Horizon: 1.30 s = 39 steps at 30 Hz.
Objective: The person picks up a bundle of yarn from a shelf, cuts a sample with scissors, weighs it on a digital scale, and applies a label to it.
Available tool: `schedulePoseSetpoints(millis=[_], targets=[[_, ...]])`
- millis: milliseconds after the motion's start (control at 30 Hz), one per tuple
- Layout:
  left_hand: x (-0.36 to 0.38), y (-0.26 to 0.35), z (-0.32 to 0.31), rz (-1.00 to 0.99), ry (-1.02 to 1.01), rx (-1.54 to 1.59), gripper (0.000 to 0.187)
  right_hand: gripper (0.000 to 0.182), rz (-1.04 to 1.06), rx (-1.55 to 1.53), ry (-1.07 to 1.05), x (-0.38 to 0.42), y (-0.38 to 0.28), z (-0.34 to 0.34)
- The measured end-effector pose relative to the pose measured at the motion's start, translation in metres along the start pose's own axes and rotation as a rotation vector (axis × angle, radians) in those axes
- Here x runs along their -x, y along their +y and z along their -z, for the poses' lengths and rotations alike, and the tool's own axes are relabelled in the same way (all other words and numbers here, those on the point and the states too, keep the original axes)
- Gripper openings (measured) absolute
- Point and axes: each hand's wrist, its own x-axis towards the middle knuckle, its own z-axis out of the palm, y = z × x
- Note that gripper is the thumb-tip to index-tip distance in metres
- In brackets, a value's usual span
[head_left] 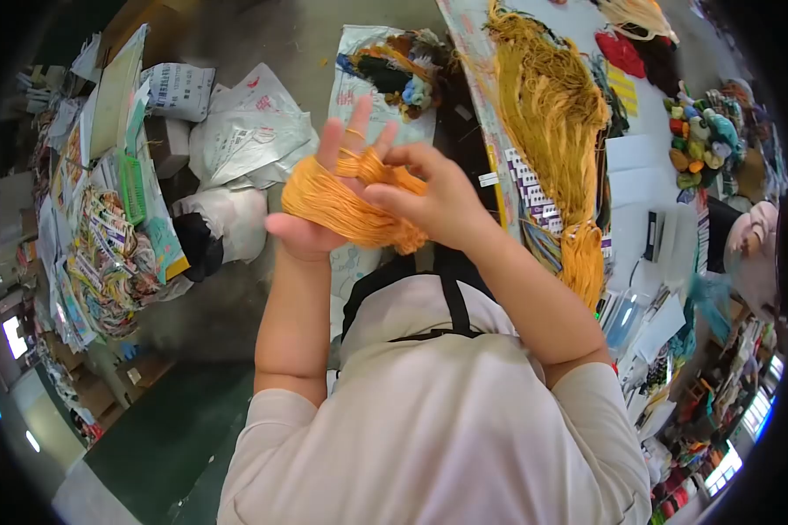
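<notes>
A skein of orange-yellow embroidery thread (350, 208) lies across the palm of my left hand (310, 234), whose fingers point up and are spread apart. A strand loops round one of those fingers, and part of the skein bunches at their base. My right hand (442, 199) comes in from the other side, with its thumb and fingers closed on the skein's right part. The fingertips are partly hidden by the thread. Both hands are raised in front of my body, above the floor.
At the right a table (620, 188) bears a long bundle of golden thread (547, 105), label cards (534, 188) and coloured skeins (702, 131). White bags (249, 131) lie at the left, beside a table with a multicoloured thread pile (105, 254). Another person's arm (753, 241) shows far right.
</notes>
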Motion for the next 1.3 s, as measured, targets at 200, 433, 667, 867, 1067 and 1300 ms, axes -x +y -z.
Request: schedulePoseSetpoints(millis=[200, 433, 667, 867, 1067, 1300], targets=[[0.007, -0.001, -0.017, -0.045, -0.051, -0.067, 0.105, 0.021, -0.237, -0.132, -0.142, 0.018, -0.031, 0.011], [0.014, -0.006, 0.004, 0.294, 0.131, 0.275, 0.072, 0.017, -0.254, 0.444, -0.290, 0.026, -0.028, 0.054], [0.015, -0.057, 0.008, 0.815, 0.536, -0.058, 0.018, 0.024, -0.233, 0.261, -0.110, 0.038, 0.014, 0.058], [0.028, -0.078, 0.020, 0.658, 0.708, -0.252, 0.012, 0.019, -1.004, -0.830, 0.672, 0.087, 0.276, 0.020], [0.040, -0.076, 0.041, 0.628, 0.709, -0.286, 0.013, 0.013, -1.255, -0.957, 1.045, 0.052, 0.397, 0.004], [0.027, -0.086, 0.036, 0.616, 0.695, -0.257, 0.015, 0.011, -1.049, -0.876, 0.993, 0.069, 0.371, 0.018]])
